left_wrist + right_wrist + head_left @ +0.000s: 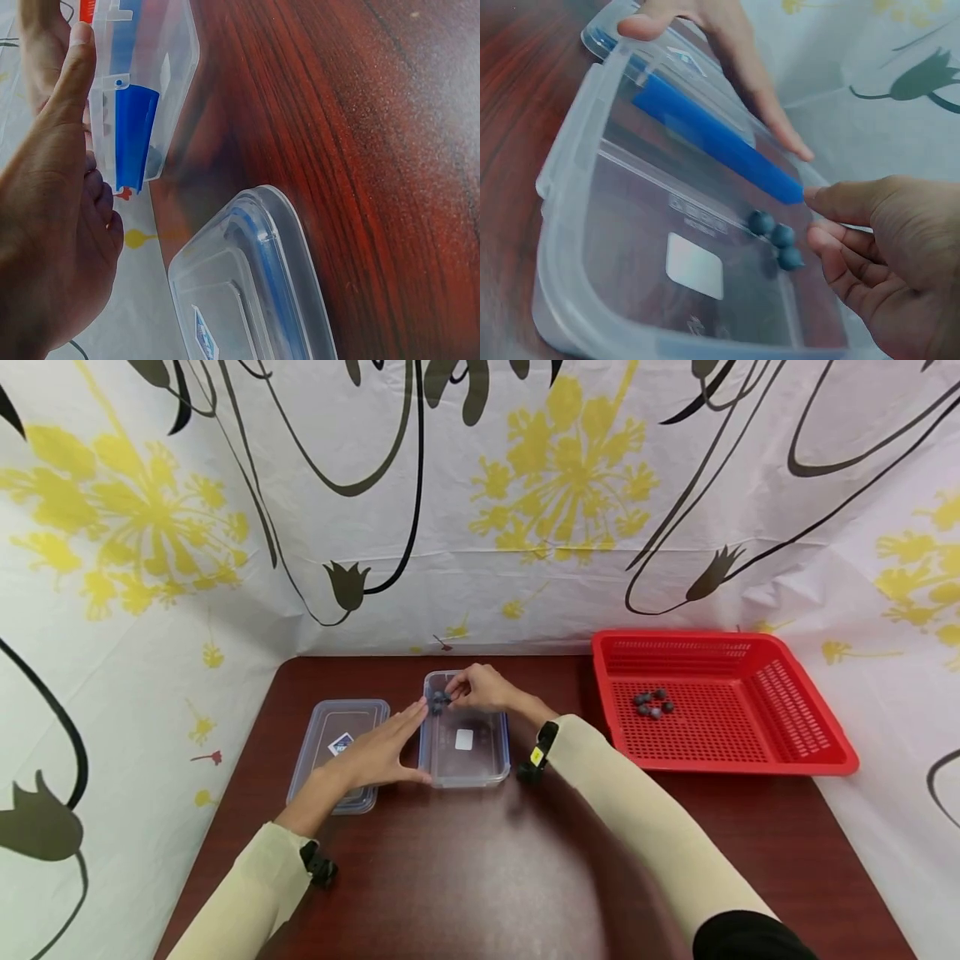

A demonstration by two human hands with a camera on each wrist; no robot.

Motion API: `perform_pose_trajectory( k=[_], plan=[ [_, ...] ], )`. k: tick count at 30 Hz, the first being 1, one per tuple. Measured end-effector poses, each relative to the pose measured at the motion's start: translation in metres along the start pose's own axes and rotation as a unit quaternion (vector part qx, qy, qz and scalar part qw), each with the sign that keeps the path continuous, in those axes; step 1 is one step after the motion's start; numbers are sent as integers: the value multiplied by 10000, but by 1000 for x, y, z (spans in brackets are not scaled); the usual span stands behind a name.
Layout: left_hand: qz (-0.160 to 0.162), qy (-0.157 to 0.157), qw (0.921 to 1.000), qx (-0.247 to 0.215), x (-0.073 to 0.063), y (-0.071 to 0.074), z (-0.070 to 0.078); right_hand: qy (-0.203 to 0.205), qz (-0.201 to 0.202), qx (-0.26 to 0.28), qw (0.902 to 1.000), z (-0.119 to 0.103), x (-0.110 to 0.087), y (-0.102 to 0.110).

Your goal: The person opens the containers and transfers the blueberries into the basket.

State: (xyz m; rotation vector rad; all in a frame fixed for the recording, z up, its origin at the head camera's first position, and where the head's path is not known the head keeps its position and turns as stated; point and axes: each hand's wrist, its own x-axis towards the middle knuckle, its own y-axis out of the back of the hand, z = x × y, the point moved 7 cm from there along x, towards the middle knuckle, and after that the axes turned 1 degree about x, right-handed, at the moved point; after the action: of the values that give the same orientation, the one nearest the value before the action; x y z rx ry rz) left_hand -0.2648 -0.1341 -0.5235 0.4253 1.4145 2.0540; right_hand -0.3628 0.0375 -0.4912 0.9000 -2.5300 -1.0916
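Note:
A clear plastic container [480,767] stands on the table, with several dark blue berries [782,235] at its far left inside. My right hand [483,687] reaches over that far end. Its thumb and fingertips are close together beside the berries, with nothing visible between them. My left hand [371,756] lies along the container's left side, fingers straight and thumb spread toward the near corner. A blue clip [135,139] shows on the container's side. Under and beside the left hand lies a clear plastic lid [330,768] with a diamond-shaped label.
A red perforated basket [720,735] stands at the right with several dark berries [654,703] in it. Patterned white cloth [450,510] rises behind and beside the dark wooden table [450,877].

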Motion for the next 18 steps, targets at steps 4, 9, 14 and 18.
perform_pose_trajectory(
  k=[4, 9, 14, 18],
  plan=[
    [2, 21, 10000, -22, 0, 0, -1, -84, 58, 48, 9999, 2, 7, -10],
    [-16, 48, 10000, 5, 0, 1, -2, -184, 75, 116, 9997, 9, 15, -20],
    [4, 15, 10000, 24, 1, 0, -2, -396, 19, 143, 9991, 13, 18, -29],
    [-5, 11, 10000, 19, 2, -2, -3, -588, 97, 120, 9982, 17, 18, -33]
  ],
)
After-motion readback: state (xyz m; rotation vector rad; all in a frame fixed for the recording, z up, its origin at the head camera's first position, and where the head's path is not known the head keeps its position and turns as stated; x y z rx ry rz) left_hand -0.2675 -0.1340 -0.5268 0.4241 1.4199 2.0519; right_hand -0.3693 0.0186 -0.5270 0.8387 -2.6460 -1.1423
